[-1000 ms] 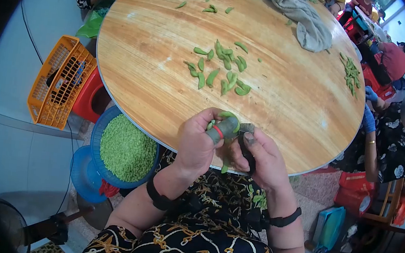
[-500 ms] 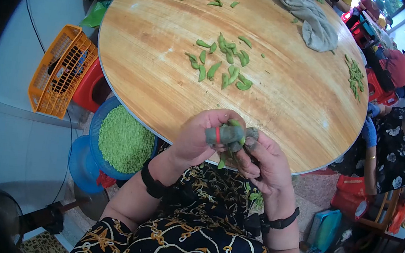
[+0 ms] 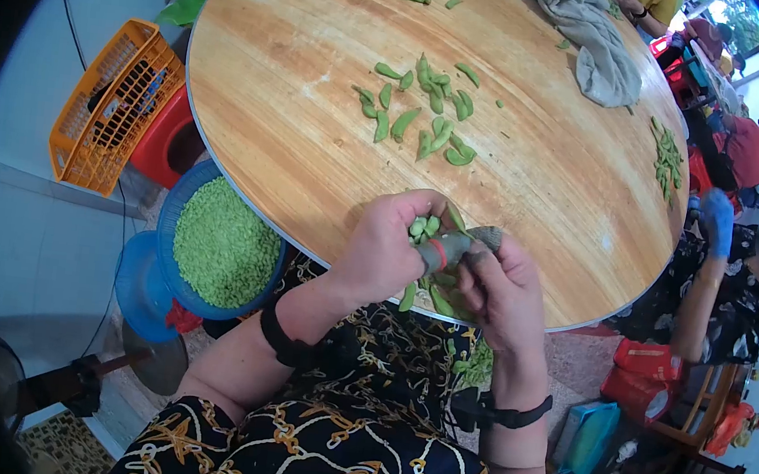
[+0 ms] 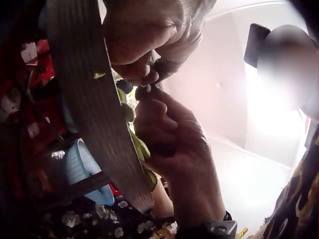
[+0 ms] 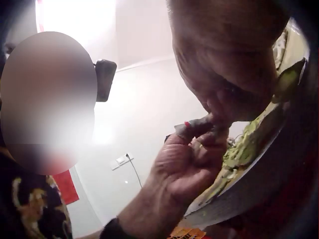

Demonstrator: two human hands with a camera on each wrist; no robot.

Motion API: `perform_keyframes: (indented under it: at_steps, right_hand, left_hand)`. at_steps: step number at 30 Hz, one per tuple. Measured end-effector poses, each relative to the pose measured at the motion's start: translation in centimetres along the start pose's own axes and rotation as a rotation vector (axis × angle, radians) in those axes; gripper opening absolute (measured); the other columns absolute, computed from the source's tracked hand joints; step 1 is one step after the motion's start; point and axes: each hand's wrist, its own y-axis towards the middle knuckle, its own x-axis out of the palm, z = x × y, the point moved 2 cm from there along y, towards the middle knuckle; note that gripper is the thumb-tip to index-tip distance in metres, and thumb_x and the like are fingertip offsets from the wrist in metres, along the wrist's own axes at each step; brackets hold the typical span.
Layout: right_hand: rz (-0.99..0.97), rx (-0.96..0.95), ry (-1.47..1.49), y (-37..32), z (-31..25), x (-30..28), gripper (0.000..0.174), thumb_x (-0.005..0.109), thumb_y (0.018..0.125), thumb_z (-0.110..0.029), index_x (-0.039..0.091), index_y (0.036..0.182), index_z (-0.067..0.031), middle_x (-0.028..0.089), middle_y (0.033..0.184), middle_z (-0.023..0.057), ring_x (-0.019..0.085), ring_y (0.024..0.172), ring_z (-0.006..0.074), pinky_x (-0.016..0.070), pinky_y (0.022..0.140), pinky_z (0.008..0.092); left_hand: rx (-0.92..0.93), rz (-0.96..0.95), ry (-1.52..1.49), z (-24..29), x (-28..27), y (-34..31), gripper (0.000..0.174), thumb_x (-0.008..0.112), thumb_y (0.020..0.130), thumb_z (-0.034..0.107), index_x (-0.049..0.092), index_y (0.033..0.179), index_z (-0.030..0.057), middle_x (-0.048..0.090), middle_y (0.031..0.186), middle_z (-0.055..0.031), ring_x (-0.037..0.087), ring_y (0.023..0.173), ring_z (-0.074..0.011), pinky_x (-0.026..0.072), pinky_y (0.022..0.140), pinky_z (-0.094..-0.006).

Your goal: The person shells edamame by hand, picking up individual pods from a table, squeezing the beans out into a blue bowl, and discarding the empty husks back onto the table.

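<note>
The left hand point(image 3: 388, 247) curls its fingers round several light green beans point(image 3: 424, 228) and a pod point(image 3: 456, 219). A grey-green wrap with a red band point(image 3: 438, 252) covers its thumb. Touching that thumb, the right hand point(image 3: 514, 297) has its fingers bent round green pods point(image 3: 447, 298), partly hidden beneath. Its thumb tip is dark, and a dark grey wrap point(image 3: 486, 237) is on one digit. The left wrist view shows the left hand point(image 4: 149, 32) above the right hand point(image 4: 174, 142). In the right wrist view, the right hand point(image 5: 224, 59) meets the left hand point(image 5: 177, 169).
Loose pods point(image 3: 405, 123) lie on the round wooden table point(image 3: 272, 115), with a grey cloth point(image 3: 601, 66) farther back. Left of the lap stand a blue basket of beans point(image 3: 226, 244) and an orange crate point(image 3: 117, 108). A person in blue gloves point(image 3: 719, 222) sits at the right.
The left hand has turned, and beans inside its fingers have come into view. Both hands have stayed together near the table edge. The neighbour's blue-gloved hand has risen.
</note>
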Motion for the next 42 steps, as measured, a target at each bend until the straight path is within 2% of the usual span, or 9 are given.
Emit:
perform_keyframes:
  at_steps: [4, 9, 17, 29, 32, 34, 36, 38, 42]
  right_hand:
    - [0.086, -0.027, -0.079, 0.3, 0.0, 0.2, 0.014, 0.050, 0.091, -0.015, 0.055, 0.083, -0.0055, 0.050, 0.060, -0.0043, 0.038, 0.049, 0.0014, 0.0279, 0.044, 0.0169]
    - [0.097, -0.030, -0.265, 0.2, -0.6, -0.3, 0.016, 0.051, 0.090, -0.014, 0.055, 0.079, -0.0036, 0.051, 0.060, -0.0035, 0.042, 0.051, 0.0031, 0.0323, 0.046, 0.0185]
    - [0.087, -0.283, -0.841, -0.6, -0.7, 0.2, 0.010, 0.055, 0.085, -0.006, 0.054, 0.081, 0.0029, 0.053, 0.062, -0.0015, 0.046, 0.055, 0.0071, 0.0397, 0.049, 0.0246]
    - [-0.328, 0.223, 0.354, -1.8, 0.4, 0.6, 0.015, 0.055, 0.089, -0.016, 0.058, 0.083, -0.0025, 0.050, 0.060, -0.0022, 0.037, 0.045, 0.0031, 0.0268, 0.040, 0.0184]
    - [-0.104, 0.045, -0.126, -1.3, 0.2, 0.3, 0.014, 0.055, 0.089, -0.015, 0.058, 0.083, -0.0026, 0.050, 0.059, -0.0021, 0.037, 0.045, 0.0035, 0.0272, 0.040, 0.0181]
    - [0.053, -0.529, -0.755, -1.0, 0.1, 0.4, 0.013, 0.055, 0.089, -0.015, 0.058, 0.083, -0.0034, 0.051, 0.058, -0.0022, 0.038, 0.044, 0.0028, 0.0273, 0.039, 0.0178]
    - [0.043, -0.481, -0.758, -0.9, -0.1, 0.3, 0.013, 0.054, 0.089, -0.015, 0.058, 0.083, -0.0042, 0.051, 0.058, -0.0028, 0.038, 0.044, 0.0018, 0.0272, 0.040, 0.0176]
    - [0.015, 0.087, -0.062, -0.2, -0.3, 0.4, 0.013, 0.053, 0.089, -0.015, 0.057, 0.083, -0.0045, 0.050, 0.058, -0.0034, 0.038, 0.046, 0.0016, 0.0274, 0.042, 0.0176]
    - [-0.133, 0.054, -0.229, 0.7, -0.9, 0.5, 0.016, 0.054, 0.089, -0.018, 0.058, 0.086, -0.0027, 0.052, 0.060, -0.0041, 0.042, 0.049, 0.0017, 0.0316, 0.043, 0.0178]
  left_hand:
    - [-0.137, -0.030, -0.118, 0.1, -0.1, 0.4, 0.014, 0.057, 0.081, -0.003, 0.057, 0.094, 0.0012, 0.057, 0.082, -0.0004, 0.053, 0.071, -0.0057, 0.0441, 0.060, -0.0192]
    - [-0.472, 0.058, -0.904, 0.7, -0.3, 0.1, 0.014, 0.056, 0.084, 0.002, 0.058, 0.097, 0.0007, 0.061, 0.088, -0.0048, 0.053, 0.067, -0.0059, 0.0413, 0.055, -0.0172]
    - [-0.235, -0.064, -0.713, -0.7, 0.4, 0.0, 0.011, 0.064, 0.081, 0.006, 0.059, 0.089, 0.0010, 0.063, 0.087, -0.0069, 0.057, 0.071, -0.0082, 0.0464, 0.060, -0.0190]
    - [-0.268, -0.304, -1.029, -0.8, 0.6, -1.4, 0.016, 0.066, 0.081, 0.015, 0.057, 0.086, 0.0033, 0.058, 0.082, -0.0021, 0.055, 0.071, -0.0083, 0.0449, 0.060, -0.0208]
    - [-0.207, -0.135, -0.738, -0.4, 1.2, -1.3, 0.015, 0.065, 0.082, 0.014, 0.056, 0.089, 0.0038, 0.057, 0.084, -0.0003, 0.053, 0.072, -0.0063, 0.0433, 0.060, -0.0193]
    - [-0.110, -0.032, -0.503, -0.3, 1.1, -1.1, 0.014, 0.064, 0.083, 0.013, 0.056, 0.090, 0.0042, 0.057, 0.085, 0.0007, 0.053, 0.073, -0.0052, 0.0426, 0.061, -0.0183]
    - [-0.170, -0.074, -0.591, -0.6, 0.8, -1.1, 0.014, 0.062, 0.084, 0.011, 0.056, 0.095, 0.0038, 0.056, 0.087, 0.0017, 0.052, 0.075, -0.0041, 0.0424, 0.063, -0.0167]
    - [-0.213, -0.074, -0.664, -0.1, 0.3, -0.8, 0.016, 0.062, 0.084, 0.010, 0.056, 0.097, 0.0033, 0.056, 0.087, 0.0016, 0.053, 0.075, -0.0046, 0.0431, 0.063, -0.0169]
    - [-0.324, 0.003, -0.659, -0.4, -0.8, -0.9, 0.019, 0.059, 0.084, 0.005, 0.057, 0.103, 0.0024, 0.058, 0.091, 0.0005, 0.055, 0.078, -0.0062, 0.0456, 0.065, -0.0182]
